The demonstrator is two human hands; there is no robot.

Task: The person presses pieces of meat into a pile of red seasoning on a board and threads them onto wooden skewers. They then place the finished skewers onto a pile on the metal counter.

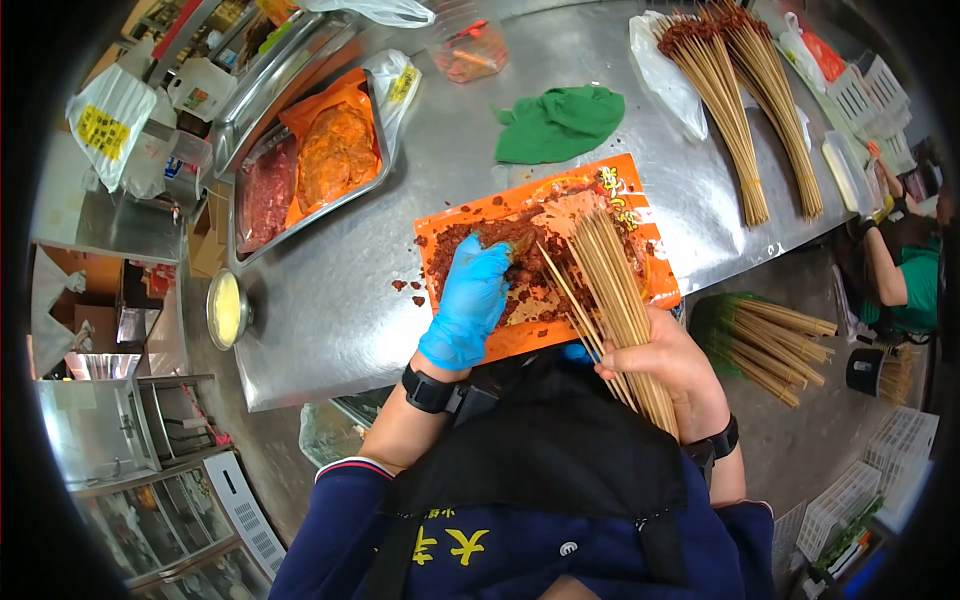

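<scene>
My left hand (468, 305) wears a blue glove, its fingers curled into dark red marinated meat (515, 268) on an orange plastic sheet (450, 215). A brownish piece shows at those fingertips; its exact shape is hard to make out. My bare right hand (668, 362) is wrapped round a thick bundle of bamboo skewers (618, 300). The bundle's upper ends lie over the right part of the meat. A few skewers splay out to the left of the bundle, their tips near my gloved fingers.
A metal tray (385, 165) with raw meat and an orange bag stands at the back left. Behind the sheet lies a green cloth (560, 122). Loaded skewers (735, 110) lie at the back right. A yellow-filled bowl (228, 308) sits by the left edge. Another person (910, 270) is at far right.
</scene>
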